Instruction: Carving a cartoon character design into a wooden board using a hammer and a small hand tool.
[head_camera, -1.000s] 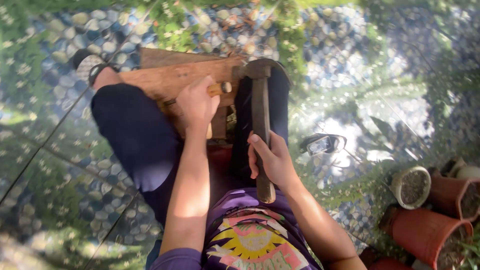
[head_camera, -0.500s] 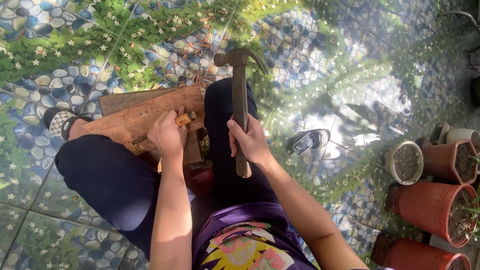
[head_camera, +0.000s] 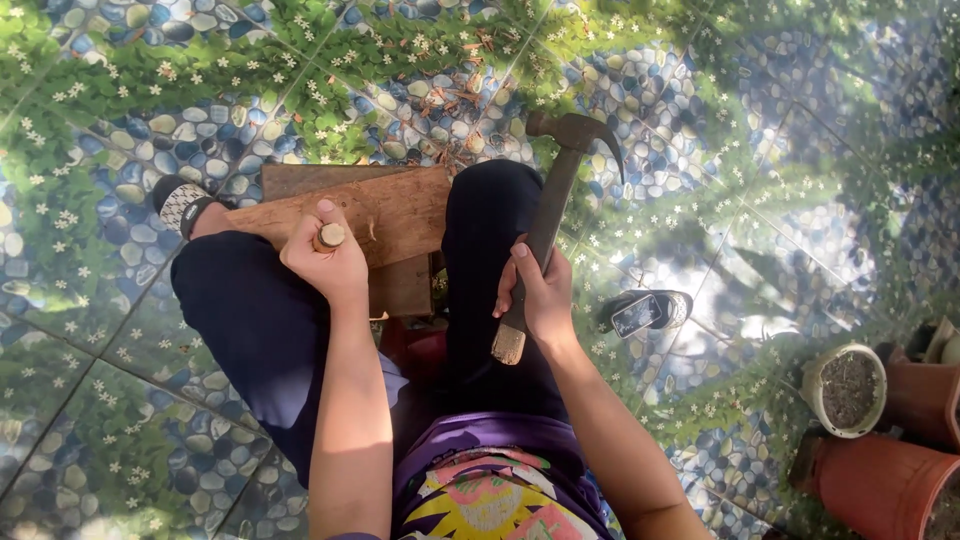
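Observation:
I sit with both legs in dark trousers over a patterned tile floor. My left hand (head_camera: 325, 260) is closed around a short round wooden peg (head_camera: 330, 236), held upright on a rough wooden board (head_camera: 400, 210) that lies across my legs. My right hand (head_camera: 540, 295) grips the wooden handle of a claw hammer (head_camera: 548, 215). The hammer's metal head (head_camera: 578, 132) is raised, up and to the right of the board, apart from the peg.
A second, darker board (head_camera: 300, 180) lies under the first. A sandal (head_camera: 648, 312) rests on the floor to my right. A white pot of soil (head_camera: 846, 390) and terracotta pots (head_camera: 880, 480) stand at the lower right. A red object (head_camera: 425, 350) shows between my legs.
The hammer head has swung to the right and away from the board. My left hand stayed on the peg. The camera has tilted, so the board now sits lower in view.

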